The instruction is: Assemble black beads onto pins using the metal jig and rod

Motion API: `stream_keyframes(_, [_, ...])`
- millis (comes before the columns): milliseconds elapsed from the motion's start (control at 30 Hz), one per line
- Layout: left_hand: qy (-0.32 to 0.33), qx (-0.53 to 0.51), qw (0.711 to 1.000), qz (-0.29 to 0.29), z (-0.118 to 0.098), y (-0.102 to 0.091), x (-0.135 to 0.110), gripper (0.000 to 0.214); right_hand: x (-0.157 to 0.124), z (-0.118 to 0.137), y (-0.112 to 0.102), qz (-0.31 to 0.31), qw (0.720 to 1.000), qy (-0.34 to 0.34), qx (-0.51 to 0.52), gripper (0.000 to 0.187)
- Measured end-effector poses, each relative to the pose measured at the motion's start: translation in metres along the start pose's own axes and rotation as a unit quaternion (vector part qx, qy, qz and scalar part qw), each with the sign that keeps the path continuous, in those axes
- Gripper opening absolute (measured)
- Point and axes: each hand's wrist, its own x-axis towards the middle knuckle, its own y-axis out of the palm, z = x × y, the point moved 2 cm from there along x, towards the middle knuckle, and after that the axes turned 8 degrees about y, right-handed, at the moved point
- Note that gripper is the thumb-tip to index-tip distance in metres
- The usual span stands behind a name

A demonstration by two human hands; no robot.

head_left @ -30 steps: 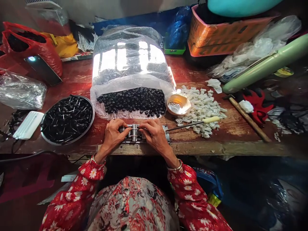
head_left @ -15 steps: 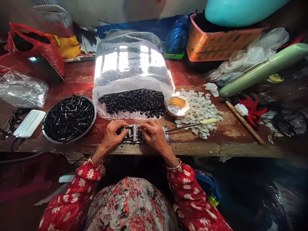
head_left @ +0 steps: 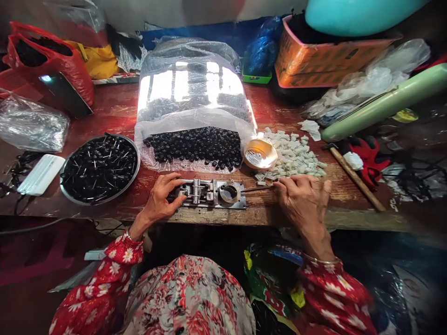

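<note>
Red bench (head_left: 115, 104) beneath our fingers | left hand (head_left: 161, 197): fingers slightly apart at jig (head_left: 197, 193), hold unclear | right hand (head_left: 305, 204): fingers wrapped around lever (head_left: 259, 188)

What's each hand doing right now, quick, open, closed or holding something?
Left hand: thumb and fingers parted at the left end of the metal jig; grip unclear.
Right hand: over the lever; whether fully closed on it, cannot tell.
</note>
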Motion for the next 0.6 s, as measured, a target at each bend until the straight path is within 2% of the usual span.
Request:
stream_keyframes(67, [-0.008,0.004,1.0,0.007,-0.001,0.0,0.0,0.036,-0.014,-0.006,-0.007,0.012,1.0,-0.027,-0.008,0.055])
stream_keyframes(233, [-0.022,0.017,0.999,0.02,-0.003,-0.002,0.001,0.036,-0.058,-0.011,-0.032,0.024,0.999,-0.036,-0.002,0.046])
stream_keyframes(300, [-0.022,0.028,0.999,0.024,-0.003,-0.003,0.001,0.037,-0.076,-0.012,-0.039,0.073,0.995,-0.033,0.053,0.046])
stream_keyframes(367, [-0.022,0.039,0.999,0.027,-0.003,-0.003,0.0,0.037,-0.092,-0.012,-0.043,0.144,0.979,-0.009,0.145,0.045])
stream_keyframes(433, [-0.024,0.047,0.998,0.028,-0.003,-0.002,0.0,0.037,-0.104,-0.01,-0.046,0.233,0.942,0.037,0.241,0.042])
stream_keyframes(467, [-0.026,0.051,0.998,0.028,-0.003,-0.002,0.001,0.037,-0.108,-0.008,-0.047,0.288,0.913,0.06,0.284,0.042])
stream_keyframes(533, [-0.029,0.057,0.998,0.024,-0.003,-0.002,0.001,0.036,-0.111,-0.001,-0.049,0.404,0.833,0.1,0.365,0.044])
stream_keyframes(600, [-0.028,0.062,0.998,0.018,-0.004,-0.001,0.001,0.034,-0.109,0.006,-0.052,0.486,0.749,0.134,0.43,0.049])
